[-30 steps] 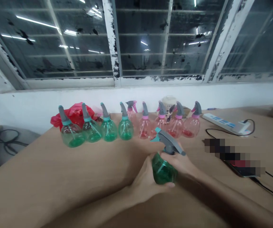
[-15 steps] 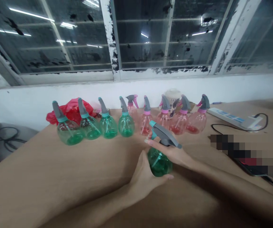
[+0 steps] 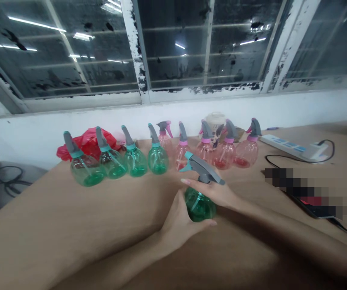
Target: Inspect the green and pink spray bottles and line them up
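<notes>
A green spray bottle [image 3: 200, 207] with a grey head and teal nozzle and trigger is between my hands, above the near part of the table, its head slanting left. My left hand [image 3: 177, 221] wraps round the bottle's lower body, its thumb along the near side. My right hand [image 3: 220, 195] closes on the bottle just below the spray head, one finger reaching left under the trigger; its other fingers are hidden behind the bottle. Beyond stand several green spray bottles [image 3: 158, 160] on the left and several pink spray bottles [image 3: 247, 153] to the right, with coloured liquid at the bottom.
A red plastic bag [image 3: 93, 141] lies behind the green bottles. A whitish tub [image 3: 216, 120] stands behind the pink ones. On the right are a white power strip [image 3: 294, 148] with a cable and a dark phone [image 3: 321, 211], partly pixelated. Windows [image 3: 176, 48] rise behind the table [image 3: 100, 225].
My right-hand fingers have left the trigger and now lie lower, below the spray head. My left hand keeps its hold. The whole view has shifted slightly.
</notes>
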`<action>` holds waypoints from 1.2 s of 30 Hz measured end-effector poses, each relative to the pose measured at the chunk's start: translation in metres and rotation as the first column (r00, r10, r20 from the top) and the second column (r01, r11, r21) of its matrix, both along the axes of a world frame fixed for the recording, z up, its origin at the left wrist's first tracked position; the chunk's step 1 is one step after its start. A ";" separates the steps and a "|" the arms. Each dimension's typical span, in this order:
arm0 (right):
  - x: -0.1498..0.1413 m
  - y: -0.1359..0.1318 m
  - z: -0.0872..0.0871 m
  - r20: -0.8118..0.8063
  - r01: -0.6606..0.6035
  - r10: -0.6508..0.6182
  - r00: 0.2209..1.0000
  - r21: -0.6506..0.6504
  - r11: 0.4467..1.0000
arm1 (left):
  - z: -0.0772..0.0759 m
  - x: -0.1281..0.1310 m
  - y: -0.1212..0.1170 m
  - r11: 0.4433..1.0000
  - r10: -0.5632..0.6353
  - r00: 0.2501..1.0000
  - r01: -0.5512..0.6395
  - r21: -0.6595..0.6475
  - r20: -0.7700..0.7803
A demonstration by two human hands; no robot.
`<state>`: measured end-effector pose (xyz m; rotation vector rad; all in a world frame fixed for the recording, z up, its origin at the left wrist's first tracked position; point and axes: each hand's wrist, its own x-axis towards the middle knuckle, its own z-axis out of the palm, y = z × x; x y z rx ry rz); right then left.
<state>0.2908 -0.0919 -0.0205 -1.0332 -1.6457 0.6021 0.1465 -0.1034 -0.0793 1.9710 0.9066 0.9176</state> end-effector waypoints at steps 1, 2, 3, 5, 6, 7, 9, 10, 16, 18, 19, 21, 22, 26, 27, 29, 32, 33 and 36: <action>0.000 0.000 0.000 -0.002 -0.023 0.023 1.000 0.005 1.000 | 0.000 0.000 0.000 1.000 -0.005 1.000 0.005 0.002 -0.005; 0.000 0.000 0.001 -0.005 -0.056 0.056 0.998 0.007 0.998 | 0.000 0.000 0.001 1.000 -0.010 1.000 0.010 0.004 -0.006; 0.000 0.000 0.002 -0.012 -0.092 0.092 0.996 0.007 0.996 | 0.001 0.000 0.001 1.000 -0.017 1.000 0.017 0.006 -0.006; 0.000 0.000 0.004 -0.031 -0.145 0.145 0.989 0.001 0.989 | 0.001 0.000 0.002 0.999 -0.031 1.000 0.031 0.015 -0.001; 0.000 0.000 0.004 -0.040 -0.160 0.160 0.986 -0.004 0.987 | 0.001 0.000 0.002 0.999 -0.036 0.999 0.036 0.019 -0.002; 0.000 -0.001 0.005 -0.049 -0.169 0.168 0.985 -0.014 0.986 | 0.001 0.000 0.002 0.999 -0.035 0.999 0.035 0.021 -0.008; 0.000 -0.001 0.004 -0.062 -0.162 0.160 0.985 -0.032 0.986 | 0.000 -0.001 0.002 0.999 -0.030 0.999 0.030 0.019 -0.027; 0.000 -0.001 0.003 -0.064 -0.153 0.150 0.987 -0.040 0.987 | 0.000 -0.001 0.002 0.999 -0.028 0.999 0.029 0.016 -0.034; 0.000 0.001 -0.001 -0.056 -0.117 0.113 0.992 -0.064 0.991 | 0.002 -0.001 0.002 1.000 -0.027 0.999 0.027 0.013 -0.027; 0.000 0.000 0.000 -0.066 -0.124 0.120 0.991 -0.070 0.990 | 0.002 -0.001 0.002 0.999 -0.033 0.999 0.034 0.025 -0.029; 0.000 0.000 0.000 -0.074 -0.130 0.124 0.989 -0.071 0.989 | 0.002 -0.001 0.002 0.999 -0.037 0.999 0.038 0.029 -0.028; -0.001 0.000 0.000 -0.087 -0.132 0.126 0.988 -0.067 0.989 | 0.002 -0.001 0.002 0.998 -0.046 0.999 0.047 0.030 -0.020; -0.001 0.000 0.000 -0.089 -0.133 0.127 0.988 -0.067 0.989 | 0.002 -0.001 0.002 0.998 -0.052 0.999 0.053 0.034 -0.016; 0.000 0.001 -0.002 -0.073 -0.134 0.129 0.989 -0.072 0.988 | 0.003 -0.001 0.003 0.995 -0.079 0.997 0.080 0.061 -0.014; 0.001 0.001 -0.002 -0.061 -0.127 0.123 0.991 -0.073 0.989 | 0.004 -0.001 0.003 0.994 -0.086 0.996 0.087 0.067 -0.015; 0.002 0.000 -0.001 -0.019 -0.100 0.098 0.995 -0.082 0.992 | 0.005 -0.001 0.003 0.993 -0.097 0.995 0.098 0.073 -0.019; 0.002 -0.002 0.001 0.049 -0.017 0.021 0.999 -0.085 0.996 | 0.006 0.000 0.003 0.992 -0.097 0.995 0.098 0.073 -0.026; 0.002 -0.003 0.001 0.057 0.006 -0.001 0.998 -0.078 0.997 | 0.007 0.000 0.003 0.992 -0.098 0.995 0.100 0.076 -0.030; 0.000 -0.005 0.003 0.011 0.010 -0.010 1.000 -0.052 0.999 | 0.007 0.001 0.002 0.992 -0.094 0.995 0.096 0.087 -0.032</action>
